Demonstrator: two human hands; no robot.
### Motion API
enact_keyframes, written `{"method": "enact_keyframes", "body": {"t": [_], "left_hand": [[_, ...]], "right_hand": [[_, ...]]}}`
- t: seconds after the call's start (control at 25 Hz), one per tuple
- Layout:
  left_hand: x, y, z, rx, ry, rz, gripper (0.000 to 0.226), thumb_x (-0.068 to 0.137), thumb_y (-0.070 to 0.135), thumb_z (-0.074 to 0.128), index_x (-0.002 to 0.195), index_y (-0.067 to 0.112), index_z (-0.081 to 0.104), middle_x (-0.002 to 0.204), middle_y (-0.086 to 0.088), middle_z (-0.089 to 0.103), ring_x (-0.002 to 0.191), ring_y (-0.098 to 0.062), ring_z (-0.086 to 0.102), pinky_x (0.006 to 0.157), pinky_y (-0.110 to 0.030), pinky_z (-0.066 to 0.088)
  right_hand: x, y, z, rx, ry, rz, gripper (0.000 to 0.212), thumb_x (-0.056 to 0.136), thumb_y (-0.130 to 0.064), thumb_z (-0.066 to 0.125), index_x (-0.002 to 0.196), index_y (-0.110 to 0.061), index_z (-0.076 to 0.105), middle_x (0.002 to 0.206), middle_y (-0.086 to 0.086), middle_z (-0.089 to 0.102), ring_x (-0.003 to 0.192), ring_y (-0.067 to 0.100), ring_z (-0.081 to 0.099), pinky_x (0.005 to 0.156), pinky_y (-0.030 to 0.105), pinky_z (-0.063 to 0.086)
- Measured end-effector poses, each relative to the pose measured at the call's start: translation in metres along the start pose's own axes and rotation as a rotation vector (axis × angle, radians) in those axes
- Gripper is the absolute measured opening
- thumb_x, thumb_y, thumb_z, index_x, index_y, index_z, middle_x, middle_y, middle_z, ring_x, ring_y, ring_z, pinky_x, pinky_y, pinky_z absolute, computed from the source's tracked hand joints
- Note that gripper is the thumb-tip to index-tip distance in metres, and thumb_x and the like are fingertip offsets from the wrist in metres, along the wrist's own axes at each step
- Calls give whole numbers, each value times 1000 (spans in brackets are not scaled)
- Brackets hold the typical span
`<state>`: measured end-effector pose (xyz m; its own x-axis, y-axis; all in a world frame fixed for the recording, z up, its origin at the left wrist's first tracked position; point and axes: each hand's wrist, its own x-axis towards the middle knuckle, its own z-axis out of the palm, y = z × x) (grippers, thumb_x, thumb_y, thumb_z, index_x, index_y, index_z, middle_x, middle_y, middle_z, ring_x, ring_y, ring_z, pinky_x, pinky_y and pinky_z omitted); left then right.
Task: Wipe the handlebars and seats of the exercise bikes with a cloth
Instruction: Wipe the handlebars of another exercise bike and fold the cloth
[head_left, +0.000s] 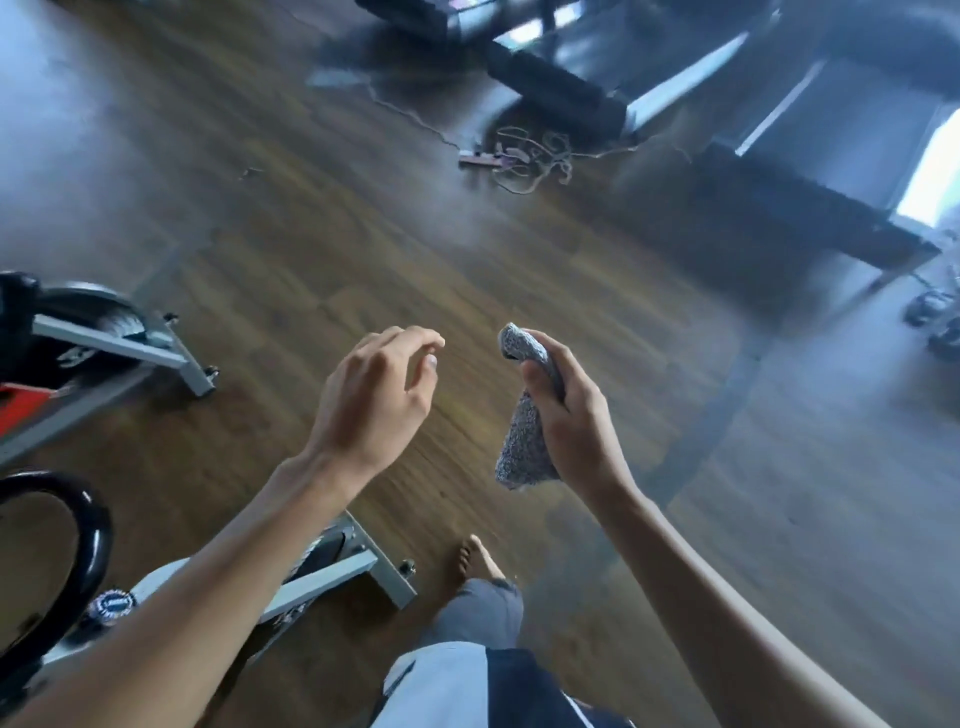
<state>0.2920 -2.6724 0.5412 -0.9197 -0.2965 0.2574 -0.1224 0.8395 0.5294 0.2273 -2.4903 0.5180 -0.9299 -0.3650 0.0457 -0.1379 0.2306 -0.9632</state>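
My right hand (574, 415) grips a speckled grey cloth (524, 447) that hangs folded from my fingers above the wooden floor. My left hand (376, 395) hovers beside it, fingers loosely bent, holding nothing; a small gap separates it from the cloth. A black curved handlebar (88, 540) of an exercise bike shows at the lower left, below my left forearm. A second bike (93, 338) with a flywheel and grey frame stands at the left edge. No seat is in view.
Grey bike base feet (384, 577) lie close to my bare foot (475, 558). A tangled cord with a strip (514, 156) lies on the floor farther off. Dark benches or treadmill frames (795, 208) fill the upper right. Open wooden floor spreads ahead.
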Motion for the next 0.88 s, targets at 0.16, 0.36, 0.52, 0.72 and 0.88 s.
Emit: {"method": "enact_keyframes", "body": {"t": [0.16,0.36,0.52,0.72,0.88], "left_hand": [[21,-60,-23,-32,141,-233,28,91,27,50,110,20,69,108,5,71,102,-17,67,86,-41,55],[-21,-110,-62,30,394,-618,25,91,21,53,108,16,70,106,3,72,99,-18,68,85,-41,56],[-75,-117,-81,102,611,-955,22,91,14,57,107,15,71,104,2,73,95,-16,68,88,-32,53],[-118,-93,-84,174,955,-1346,21,94,12,58,108,15,72,107,3,73,93,-14,69,87,-31,54],[-122,-51,-59,337,1247,-1655,24,92,17,53,106,14,72,104,0,73,96,-15,67,89,-25,46]], "right_hand": [[77,-13,63,-19,-260,-56,28,101,-16,55,128,-24,61,111,-13,66,90,-8,57,82,7,40],[123,-36,162,-20,-733,-167,28,101,-21,54,129,-26,61,108,-17,66,91,-7,58,84,11,43],[115,-50,241,-8,-1146,-275,28,102,-21,54,129,-25,61,106,-17,67,89,-6,59,83,13,45],[85,-61,317,63,-1676,-392,30,102,-15,53,130,-23,61,108,-17,67,90,-8,60,80,10,44],[63,-61,350,51,-2104,-515,29,102,-17,53,131,-20,60,112,-16,68,99,-9,60,88,15,45]]}}
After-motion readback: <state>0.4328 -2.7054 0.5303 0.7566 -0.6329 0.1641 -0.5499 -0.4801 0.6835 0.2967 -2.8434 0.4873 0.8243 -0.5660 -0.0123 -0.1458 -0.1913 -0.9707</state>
